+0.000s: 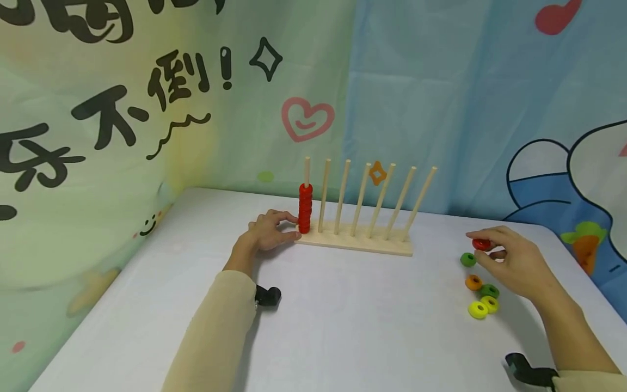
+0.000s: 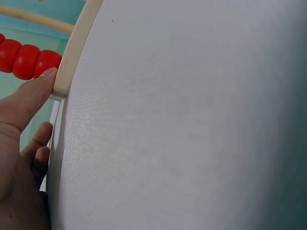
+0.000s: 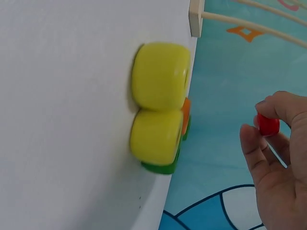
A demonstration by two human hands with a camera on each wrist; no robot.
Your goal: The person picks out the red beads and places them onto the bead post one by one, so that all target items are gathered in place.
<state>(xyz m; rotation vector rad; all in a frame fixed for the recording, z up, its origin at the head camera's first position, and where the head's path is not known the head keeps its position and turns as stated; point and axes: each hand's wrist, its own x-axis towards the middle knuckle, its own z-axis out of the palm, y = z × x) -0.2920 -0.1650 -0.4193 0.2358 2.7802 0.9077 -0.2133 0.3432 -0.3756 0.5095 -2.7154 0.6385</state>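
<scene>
A wooden peg stand [image 1: 357, 238] with several upright rods stands at the back of the table. Red beads [image 1: 305, 209] are stacked on its leftmost rod; the other rods are bare. With thumb and forefinger, my left hand [image 1: 269, 231] holds the left end of the stand's base, the thumb [image 2: 36, 93] beside the lowest bead. Over at the right, my right hand [image 1: 514, 261] pinches a red bead [image 3: 268, 125] between thumb and fingers, raised off the table. Close by it lie green beads [image 1: 468, 259], an orange bead [image 1: 473, 282] and yellow beads [image 1: 478, 310].
The white table [image 1: 372, 321] reaches to a printed cloth backdrop [image 1: 416, 81] behind and at the left. A black wrist mount [image 1: 268, 296] sticks out from the left sleeve, another black mount [image 1: 529, 371] from the right.
</scene>
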